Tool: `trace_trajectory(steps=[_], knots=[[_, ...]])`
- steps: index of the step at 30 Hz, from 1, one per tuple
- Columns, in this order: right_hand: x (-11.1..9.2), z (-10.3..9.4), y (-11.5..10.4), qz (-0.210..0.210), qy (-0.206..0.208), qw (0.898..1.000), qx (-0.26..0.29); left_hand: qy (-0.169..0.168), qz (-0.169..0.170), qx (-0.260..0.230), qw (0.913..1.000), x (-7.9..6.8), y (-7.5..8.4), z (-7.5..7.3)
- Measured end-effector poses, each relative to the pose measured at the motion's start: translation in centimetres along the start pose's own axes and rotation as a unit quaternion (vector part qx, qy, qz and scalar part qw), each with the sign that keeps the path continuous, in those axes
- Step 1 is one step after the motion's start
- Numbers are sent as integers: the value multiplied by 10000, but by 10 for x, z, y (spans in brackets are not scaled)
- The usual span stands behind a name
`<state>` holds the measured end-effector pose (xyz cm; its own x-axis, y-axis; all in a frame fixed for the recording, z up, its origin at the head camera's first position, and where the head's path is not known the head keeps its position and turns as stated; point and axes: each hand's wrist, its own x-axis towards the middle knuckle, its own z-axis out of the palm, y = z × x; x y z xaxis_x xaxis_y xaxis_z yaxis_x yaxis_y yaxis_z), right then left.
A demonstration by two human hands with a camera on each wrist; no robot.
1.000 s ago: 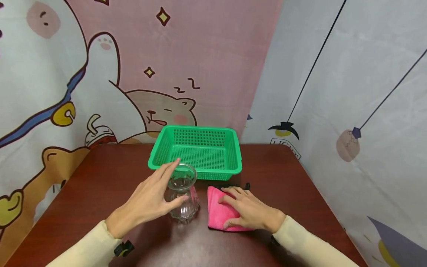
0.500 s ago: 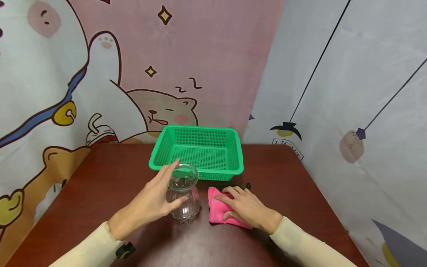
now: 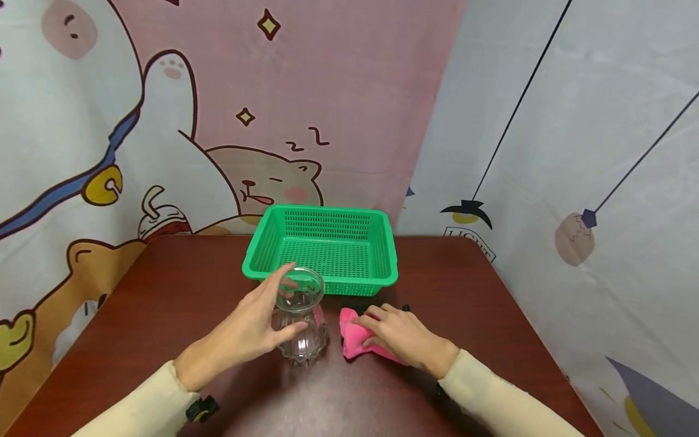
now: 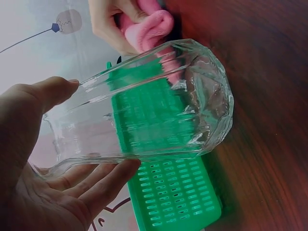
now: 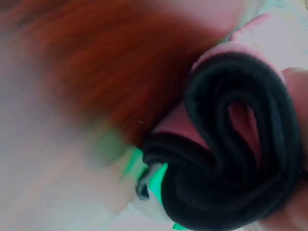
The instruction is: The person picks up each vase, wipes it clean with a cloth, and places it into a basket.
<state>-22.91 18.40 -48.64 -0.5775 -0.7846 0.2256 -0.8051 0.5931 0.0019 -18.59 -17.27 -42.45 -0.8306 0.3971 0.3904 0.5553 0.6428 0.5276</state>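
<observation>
My left hand (image 3: 240, 331) is at the left side of a clear glass vase (image 3: 303, 347), which stands upright with its flared mouth up. In the left wrist view, thumb and fingers lie on opposite sides of the vase near its neck, holding it. To the vase's right, my right hand (image 3: 406, 338) grips a pink cloth (image 3: 355, 341), bunched into folds under the fingers. The right wrist view shows the cloth's black edging (image 5: 284, 130) looped over on itself. A small black tab (image 5: 143, 187) sticks out from it.
Behind the vase sits a green perforated plastic basket (image 3: 357, 281). Everything stands on a dark reddish-brown table (image 3: 464, 297). A printed cartoon curtain (image 3: 349, 91) hangs round the back and sides. A black strap piece (image 3: 202, 408) is at the left sleeve.
The pink cloth has gone from lying flat to being gathered into folds as the right hand's fingers curl in. The left hand and vase have stayed nearly in place.
</observation>
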Motion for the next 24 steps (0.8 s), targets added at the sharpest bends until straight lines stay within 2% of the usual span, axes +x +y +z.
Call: trace_trajectory(steps=[4, 7, 13, 16, 24], knots=[[1, -11, -1, 319, -168, 9968, 706, 6, 51, -10, 10000, 0, 0, 0], [2, -19, -2, 575, -172, 9886, 1380, 2, 99, 1, 10000, 1, 1, -1], [6, -35, -5, 636, 398, 9663, 2463, -38, 126, -16, 9999, 3, -1, -1], [9, -39, -8, 614, 753, 9571, 2731, -103, 62, -80, 9999, 2, -1, 0], [20, -37, -18, 829, 1626, 9402, 2875, -91, 132, -102, 9998, 1, -3, -1]])
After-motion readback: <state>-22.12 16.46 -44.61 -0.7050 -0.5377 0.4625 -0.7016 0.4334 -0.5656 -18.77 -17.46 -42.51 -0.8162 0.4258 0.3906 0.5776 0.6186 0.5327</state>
